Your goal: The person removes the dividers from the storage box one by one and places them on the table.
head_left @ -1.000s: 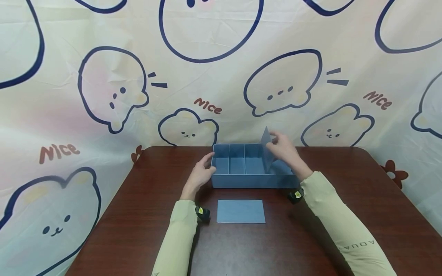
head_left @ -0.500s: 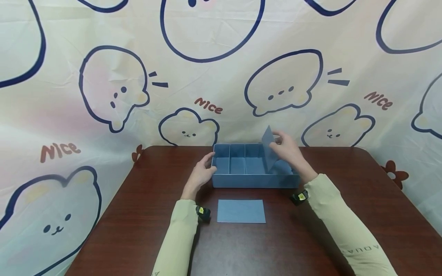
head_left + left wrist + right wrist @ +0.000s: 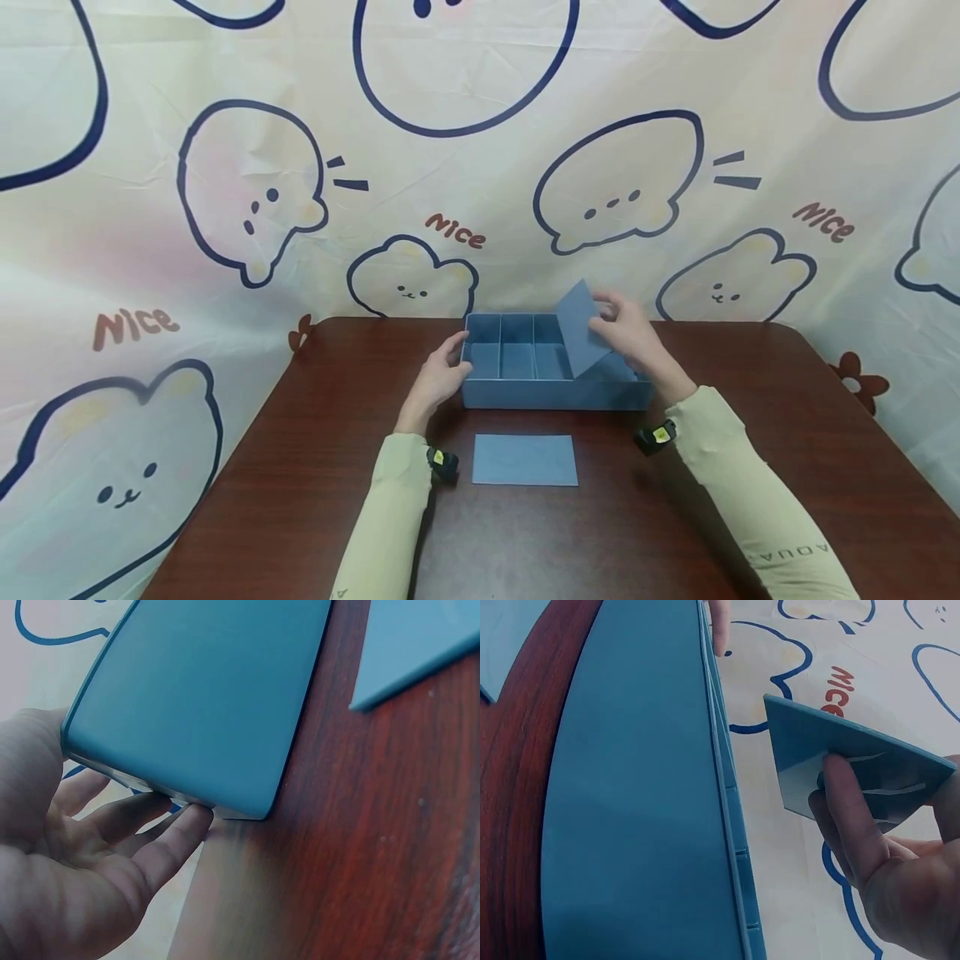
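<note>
A long blue box [image 3: 551, 395] with thin upright dividers [image 3: 534, 350] stands on the table. My left hand [image 3: 435, 377] lies at its left end; in the left wrist view, the extended fingers [image 3: 176, 844] touch the end wall. Over the box's right part, my right hand [image 3: 628, 332] pinches a flat blue panel [image 3: 579, 329] by its right side. That panel is tilted, its lower corner close over the front rim, and it hides part of the compartments. In the right wrist view the panel [image 3: 802, 742] shows fingertips on its face.
A second flat blue panel [image 3: 525, 459] lies on the dark wood table [image 3: 510, 542] in front of the box. Behind the table hangs a pale cloth [image 3: 502, 192] with cartoon outlines. Each wrist carries a small black device [image 3: 443, 464].
The panel in my right hand has turned from nearly edge-on to show its face, tilting left over the box. My right hand has shifted slightly right; my left hand stays at the box's end.
</note>
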